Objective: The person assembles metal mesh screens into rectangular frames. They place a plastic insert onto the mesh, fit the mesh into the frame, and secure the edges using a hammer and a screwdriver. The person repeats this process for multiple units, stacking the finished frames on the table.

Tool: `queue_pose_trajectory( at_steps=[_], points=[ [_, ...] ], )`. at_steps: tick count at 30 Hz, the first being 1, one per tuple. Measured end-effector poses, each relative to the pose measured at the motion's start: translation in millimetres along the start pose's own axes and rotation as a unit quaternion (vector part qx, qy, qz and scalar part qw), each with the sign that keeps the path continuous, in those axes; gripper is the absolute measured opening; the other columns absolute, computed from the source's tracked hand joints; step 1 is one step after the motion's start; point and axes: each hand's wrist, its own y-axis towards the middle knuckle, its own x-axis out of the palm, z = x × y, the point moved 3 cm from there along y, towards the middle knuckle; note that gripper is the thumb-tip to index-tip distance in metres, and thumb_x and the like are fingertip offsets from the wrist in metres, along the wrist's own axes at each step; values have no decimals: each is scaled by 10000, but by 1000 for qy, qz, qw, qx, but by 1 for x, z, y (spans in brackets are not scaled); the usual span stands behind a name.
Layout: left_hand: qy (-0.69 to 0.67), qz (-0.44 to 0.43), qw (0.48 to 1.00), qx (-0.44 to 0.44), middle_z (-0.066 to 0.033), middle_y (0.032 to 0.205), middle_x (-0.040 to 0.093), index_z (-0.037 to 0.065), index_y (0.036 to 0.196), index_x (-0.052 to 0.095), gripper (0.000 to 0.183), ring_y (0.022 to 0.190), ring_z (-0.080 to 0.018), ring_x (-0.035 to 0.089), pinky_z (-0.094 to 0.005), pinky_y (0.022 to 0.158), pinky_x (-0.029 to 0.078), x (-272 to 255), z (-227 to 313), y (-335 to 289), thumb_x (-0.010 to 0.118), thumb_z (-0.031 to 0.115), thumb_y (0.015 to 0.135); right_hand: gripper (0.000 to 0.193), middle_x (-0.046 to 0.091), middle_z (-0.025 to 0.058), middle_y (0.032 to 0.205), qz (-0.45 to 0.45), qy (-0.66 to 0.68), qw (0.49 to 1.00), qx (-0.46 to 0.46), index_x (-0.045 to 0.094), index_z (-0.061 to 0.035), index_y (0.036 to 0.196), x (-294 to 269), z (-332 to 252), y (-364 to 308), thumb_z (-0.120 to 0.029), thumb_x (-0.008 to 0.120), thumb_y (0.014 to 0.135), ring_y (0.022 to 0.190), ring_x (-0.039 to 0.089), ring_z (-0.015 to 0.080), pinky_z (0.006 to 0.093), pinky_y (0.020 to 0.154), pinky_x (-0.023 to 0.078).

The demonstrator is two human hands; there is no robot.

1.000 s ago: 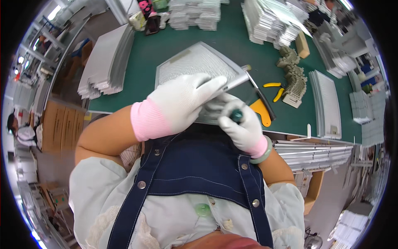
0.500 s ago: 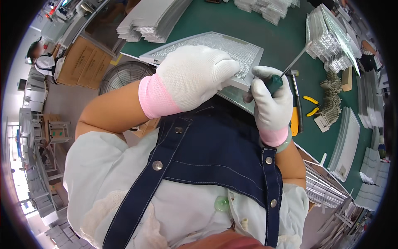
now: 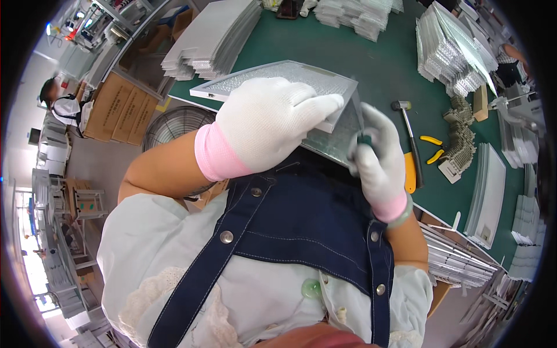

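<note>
Half a second ago the shaft of your green-handled metal screwdriver (image 3: 364,140) pointed outward, away from the work. It now lies back beside the right-hand corner of the silvery, mesh-faced panel with a pale metal frame (image 3: 333,84). Judged from this, the tool is again at the workpiece. The shaft is blurred; whether it touches the frame cannot be told.

Your white-gloved left hand (image 3: 267,122) remains over the panel, fingers together and closed on its near edge; the grip underneath is hidden. The panel is tilted and extends beyond and to the left of this hand. Your white-gloved right hand (image 3: 380,162) is curled around the screwdriver handle.

Edges: the panel's right-hand corner sits between your two hands. A flat grey metal surface (image 3: 335,139) lies below it, its near edge beside your apron. The round wire fan guard (image 3: 174,124) stands left of your left forearm, off the table.

Room: dark green tabletop (image 3: 325,49) shows beyond both hands, as far as the silvery stacks. To the right, movement is limited by the black-handled hammer (image 3: 413,142), nearest your right hand, then the yellow-handled pliers (image 3: 435,156).
</note>
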Motion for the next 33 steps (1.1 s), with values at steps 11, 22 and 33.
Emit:
queue_pose_trajectory(
  at_steps=[11, 22, 33],
  points=[
    [21, -75, 997, 22, -90, 813, 595, 139, 1165, 650, 477, 708, -301, 591, -402, 604, 465, 4, 0, 4, 759, 112, 702, 493, 617, 77, 727, 4, -433, 839, -328, 649, -40, 1104, -31, -31, -50, -60, 801, 635, 573, 599, 255, 350, 501, 442],
    [5, -67, 997, 30, -88, 816, 598, 110, 1133, 663, 448, 710, -296, 595, -402, 598, 458, 2, -1, 6, 759, 97, 696, 480, 613, 71, 707, 11, -414, 841, -349, 654, -41, 1083, -32, -31, -42, -44, 805, 627, 546, 588, 240, 341, 476, 428],
    [8, -73, 997, 32, -104, 853, 623, 69, 1111, 646, 447, 748, -303, 619, -408, 634, 479, 3, -1, 5, 762, 109, 682, 448, 607, 78, 756, -8, -484, 794, -369, 678, -54, 1068, -32, -37, -43, -59, 760, 628, 513, 535, 200, 310, 453, 396]
  ],
)
